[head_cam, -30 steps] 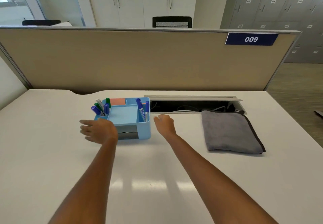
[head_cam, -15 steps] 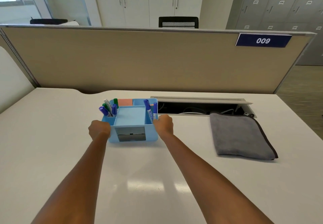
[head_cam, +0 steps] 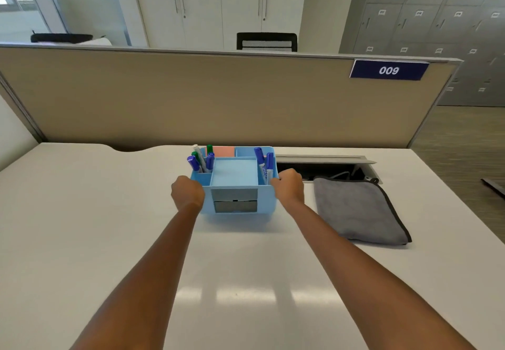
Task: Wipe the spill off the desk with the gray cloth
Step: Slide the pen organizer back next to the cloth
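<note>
Gray cloth (head_cam: pixel 358 210) folded flat near the desk's (head_cam: pixel 82 226) right edge, just right of the right hand (head_cam: pixel 288 187), untouched. Left hand (head_cam: pixel 188 193) and right hand clamped on opposite sides of a blue organizer (head_cam: pixel 235 183) toward the desk's far edge. Markers (head_cam: pixel 200 159) upright in its side slots.

An open-plan office is showing here: a beige fabric partition (head_cam: pixel 218 98) bearing a navy "009" plate (head_cam: pixel 388 70) is backing the white worktop (head_cam: pixel 82 226), with grey metal lockers (head_cam: pixel 437 16) standing beyond.
</note>
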